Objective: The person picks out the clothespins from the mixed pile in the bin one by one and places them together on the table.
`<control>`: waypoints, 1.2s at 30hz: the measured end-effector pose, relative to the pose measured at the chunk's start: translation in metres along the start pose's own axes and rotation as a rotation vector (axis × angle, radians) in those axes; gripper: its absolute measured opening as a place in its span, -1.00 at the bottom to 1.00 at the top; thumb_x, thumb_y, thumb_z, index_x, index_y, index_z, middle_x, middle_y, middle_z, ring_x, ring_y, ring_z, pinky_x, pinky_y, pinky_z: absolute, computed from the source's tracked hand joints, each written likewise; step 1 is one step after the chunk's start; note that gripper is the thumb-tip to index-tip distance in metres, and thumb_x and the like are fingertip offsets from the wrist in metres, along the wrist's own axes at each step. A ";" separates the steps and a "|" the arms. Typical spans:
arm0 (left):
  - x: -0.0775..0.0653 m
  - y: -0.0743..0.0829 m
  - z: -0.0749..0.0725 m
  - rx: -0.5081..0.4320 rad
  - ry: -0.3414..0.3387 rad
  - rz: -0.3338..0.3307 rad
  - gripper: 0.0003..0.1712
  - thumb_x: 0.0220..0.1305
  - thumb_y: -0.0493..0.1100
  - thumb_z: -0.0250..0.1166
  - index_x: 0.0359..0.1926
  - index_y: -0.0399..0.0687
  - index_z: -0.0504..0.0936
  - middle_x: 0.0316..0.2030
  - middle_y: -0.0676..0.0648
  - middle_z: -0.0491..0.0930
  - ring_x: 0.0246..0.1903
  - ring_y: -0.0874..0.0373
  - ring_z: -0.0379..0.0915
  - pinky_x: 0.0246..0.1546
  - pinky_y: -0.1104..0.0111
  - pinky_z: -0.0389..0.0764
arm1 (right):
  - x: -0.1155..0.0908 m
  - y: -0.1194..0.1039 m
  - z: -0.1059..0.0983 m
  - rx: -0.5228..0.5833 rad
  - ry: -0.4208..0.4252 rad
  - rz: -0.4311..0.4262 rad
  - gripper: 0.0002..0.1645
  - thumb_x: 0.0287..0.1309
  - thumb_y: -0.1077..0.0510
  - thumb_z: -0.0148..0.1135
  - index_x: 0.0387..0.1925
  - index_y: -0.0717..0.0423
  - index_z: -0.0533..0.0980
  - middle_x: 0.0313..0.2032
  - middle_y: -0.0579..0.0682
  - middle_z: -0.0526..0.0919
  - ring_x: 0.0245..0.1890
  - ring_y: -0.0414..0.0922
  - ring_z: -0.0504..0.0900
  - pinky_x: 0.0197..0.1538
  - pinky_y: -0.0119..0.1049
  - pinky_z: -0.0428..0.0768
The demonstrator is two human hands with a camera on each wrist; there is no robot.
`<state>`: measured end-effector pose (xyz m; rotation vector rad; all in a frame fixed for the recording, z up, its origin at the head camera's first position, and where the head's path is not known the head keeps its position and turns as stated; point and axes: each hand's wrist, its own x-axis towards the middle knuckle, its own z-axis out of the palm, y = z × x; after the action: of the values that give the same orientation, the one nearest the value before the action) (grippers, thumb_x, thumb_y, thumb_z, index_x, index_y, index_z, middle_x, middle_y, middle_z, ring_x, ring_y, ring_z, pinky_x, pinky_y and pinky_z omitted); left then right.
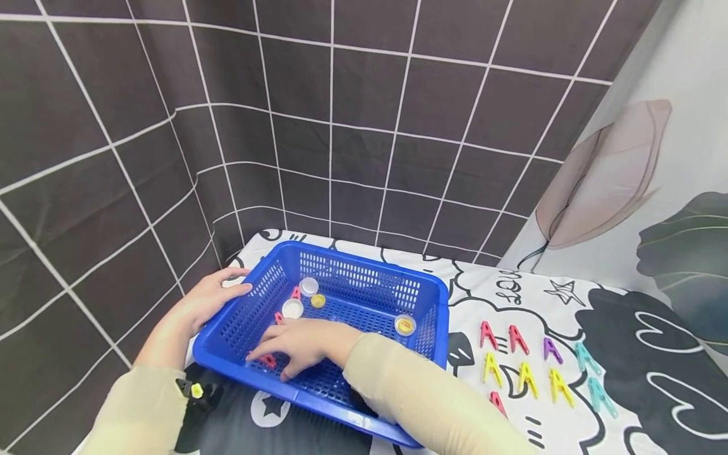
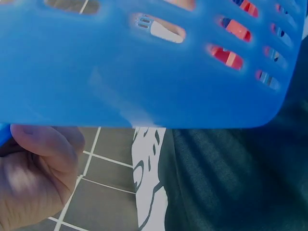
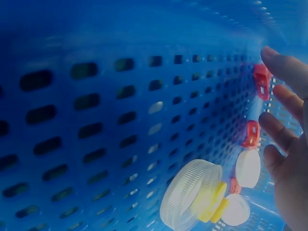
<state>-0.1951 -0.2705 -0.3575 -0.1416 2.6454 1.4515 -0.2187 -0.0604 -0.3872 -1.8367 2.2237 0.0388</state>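
My left hand [image 1: 213, 300] grips the left rim of a blue plastic basket [image 1: 364, 414]; in the left wrist view, the basket wall hides part of it. Inside the basket, my right hand [image 1: 301, 344] reaches down with spread fingers around a red clothespin [image 1: 267, 360]. In the right wrist view, its fingertips are close to that red clothespin [image 3: 262, 79] without pinching it. Other red clothespins [image 3: 252, 134] lie along the basket floor. Near them are a white lid [image 1: 292, 308], another whitish lid [image 1: 309, 287] and a small yellow cap [image 1: 318, 301].
A clear lid with a yellow cap [image 1: 405, 325] sits at the basket's right side. On the patterned cloth [image 1: 478, 291] to the right lie several clothespins: red [image 1: 519, 340], yellow [image 1: 527, 380], purple [image 1: 552, 351] and teal [image 1: 601, 398]. A dark tiled-pattern curtain [image 1: 364, 145] hangs behind.
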 end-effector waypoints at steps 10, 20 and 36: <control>0.001 0.000 -0.001 -0.026 -0.010 -0.014 -0.31 0.29 0.06 0.17 0.33 -0.15 0.22 0.09 -0.43 0.39 -0.27 0.00 0.59 -0.27 0.20 0.60 | 0.000 0.004 0.004 0.002 0.040 0.017 -0.27 0.06 0.08 0.35 0.27 -0.37 0.33 0.13 -0.24 0.40 0.12 -0.34 0.32 0.14 -0.54 0.26; 0.001 -0.001 -0.002 -0.018 -0.012 -0.016 -0.28 0.28 0.09 0.17 0.34 -0.14 0.21 0.09 -0.45 0.38 -0.27 -0.02 0.60 -0.29 0.18 0.61 | 0.001 0.008 0.006 0.073 0.084 0.104 -0.38 0.12 0.16 0.29 0.23 -0.24 0.41 -0.05 -0.17 0.46 -0.05 -0.32 0.41 0.04 -0.56 0.32; 0.001 -0.001 0.000 0.016 -0.002 -0.014 -0.30 0.30 0.11 0.15 0.33 -0.13 0.23 0.18 -0.43 0.27 -0.22 -0.03 0.57 -0.23 0.19 0.59 | -0.001 0.013 0.006 0.186 0.105 0.228 -0.66 0.13 0.12 0.30 -0.03 -0.11 0.54 -0.25 -0.20 0.51 -0.24 -0.32 0.46 -0.13 -0.51 0.42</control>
<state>-0.1957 -0.2717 -0.3585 -0.1564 2.6490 1.4247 -0.2305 -0.0553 -0.3942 -1.5164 2.4071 -0.2197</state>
